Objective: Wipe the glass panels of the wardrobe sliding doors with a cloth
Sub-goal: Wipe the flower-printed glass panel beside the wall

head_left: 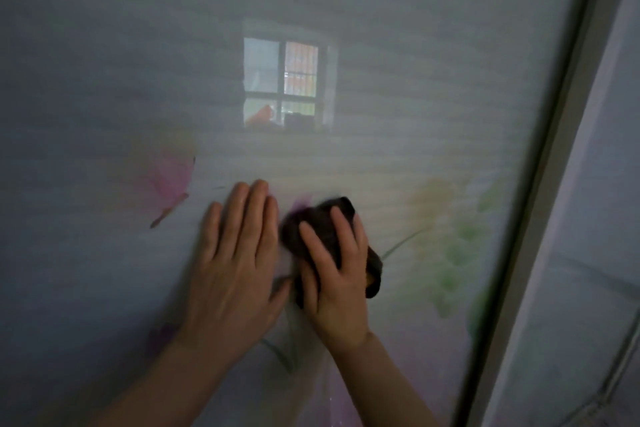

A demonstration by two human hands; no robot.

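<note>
Two bare hands are lying against the frosted glass panel (346, 10) of a wardrobe sliding door. The left hand (235, 263) is resting flat on the glass, its fingers (242, 211) straight, close together and released, gripping nothing. Just beside it, the right hand (337, 274) is pressing a dark cloth (320, 225) onto the panel; its fingers are spreading over the bunched fabric and curling slightly around it, grasping the cloth, with dark folds showing above the fingertips and at the hand's right edge. The cloth is sitting low on the panel, touching the glass, and looks slightly blurred. Faint pink, yellow and green flower prints (169, 173) are showing on the glass around the hands. A window reflection (287, 83) is showing higher up on the panel. A pale door frame (568, 149) is running diagonally along the panel's right edge.
</note>
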